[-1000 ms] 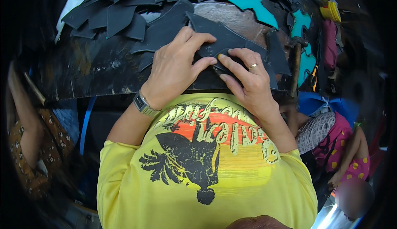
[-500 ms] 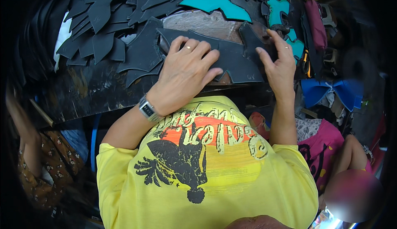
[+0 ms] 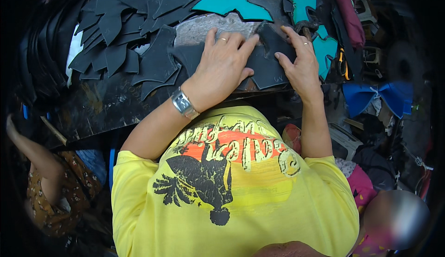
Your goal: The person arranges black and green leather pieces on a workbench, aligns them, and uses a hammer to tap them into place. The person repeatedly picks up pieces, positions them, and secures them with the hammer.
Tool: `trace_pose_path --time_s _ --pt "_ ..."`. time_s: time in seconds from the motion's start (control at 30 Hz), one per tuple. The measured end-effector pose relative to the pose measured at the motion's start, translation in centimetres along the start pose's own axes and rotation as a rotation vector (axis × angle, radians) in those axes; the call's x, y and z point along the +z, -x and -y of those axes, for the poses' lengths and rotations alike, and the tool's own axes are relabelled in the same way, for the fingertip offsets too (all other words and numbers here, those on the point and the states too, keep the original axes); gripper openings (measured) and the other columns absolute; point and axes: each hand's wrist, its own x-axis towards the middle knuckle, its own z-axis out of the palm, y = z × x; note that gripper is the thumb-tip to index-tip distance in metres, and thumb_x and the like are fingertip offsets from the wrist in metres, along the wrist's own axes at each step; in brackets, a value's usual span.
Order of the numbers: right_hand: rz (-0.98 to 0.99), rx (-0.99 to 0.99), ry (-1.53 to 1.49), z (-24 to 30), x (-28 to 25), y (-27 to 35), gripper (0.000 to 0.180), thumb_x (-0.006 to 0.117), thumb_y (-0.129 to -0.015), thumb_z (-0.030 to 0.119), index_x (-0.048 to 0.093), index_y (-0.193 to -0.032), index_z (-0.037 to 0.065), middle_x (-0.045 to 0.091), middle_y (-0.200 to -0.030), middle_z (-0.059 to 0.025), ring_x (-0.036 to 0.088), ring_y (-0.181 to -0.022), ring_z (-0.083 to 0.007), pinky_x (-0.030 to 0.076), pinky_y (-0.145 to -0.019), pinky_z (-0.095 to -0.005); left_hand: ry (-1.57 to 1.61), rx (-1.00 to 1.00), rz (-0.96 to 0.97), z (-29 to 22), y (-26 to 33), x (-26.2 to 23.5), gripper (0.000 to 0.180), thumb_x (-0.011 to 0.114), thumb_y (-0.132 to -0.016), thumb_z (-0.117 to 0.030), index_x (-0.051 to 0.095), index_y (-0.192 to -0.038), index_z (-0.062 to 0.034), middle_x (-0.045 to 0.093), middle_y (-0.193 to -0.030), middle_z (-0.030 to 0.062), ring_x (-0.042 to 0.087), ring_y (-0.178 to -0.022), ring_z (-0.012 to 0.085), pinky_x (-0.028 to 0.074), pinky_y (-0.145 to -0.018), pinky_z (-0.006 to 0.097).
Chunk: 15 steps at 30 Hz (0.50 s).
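Note:
My left hand [image 3: 221, 67], with a ring and a silver wristwatch, lies flat with fingers spread on a dark cut leather piece [image 3: 266, 69] on the workbench [image 3: 106, 108]. My right hand [image 3: 301, 64], also ringed, presses the right part of the same piece with fingers spread. The piece lies over a grey stone slab [image 3: 204, 27]. Neither hand grips anything.
Several black cut pieces [image 3: 120, 29] are heaped at the left and back of the bench. Teal cut pieces [image 3: 234, 5] lie behind and right of my hands. Orange-handled pliers [image 3: 343, 62] and blue material [image 3: 378, 97] lie at the right. Other people sit at lower left and lower right.
My hands have spread apart: the right moved to the right end of the dark piece, and the left now lies flat on its middle. The view shifted slightly.

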Motion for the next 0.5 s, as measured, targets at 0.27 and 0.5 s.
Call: trace_pose_path --time_s 0.27,0.5 --pt "0.143 -0.077 -0.18 -0.5 -0.7 -1.0 0.066 0.074 -0.075 -0.001 0.06 -0.138 0.011 0.061 -0.113 -0.0116 0.06 -0.112 -0.0292 0.046 -0.102 -0.0387 0.343 0.02 0.07 -0.5 0.2 -3.6 0.03 0.081 -0.084 -0.014 0.071 -0.111 -0.0045 0.066 -0.099 0.0134 0.066 -0.088 0.0334 0.053 -0.077 0.041" --pt "0.332 -0.219 -0.251 1.1 0.4 -2.5 0.058 0.066 -0.079 -0.01 0.063 -0.133 0.011 0.059 -0.116 -0.0122 0.059 -0.117 -0.0321 0.044 -0.106 -0.0389 0.479 -0.104 0.093 -0.7 3.7 -6.3 0.019 0.076 -0.091 -0.017 0.074 -0.102 -0.0027 0.074 -0.091 0.0146 0.072 -0.078 0.0322 0.056 -0.071 0.037"
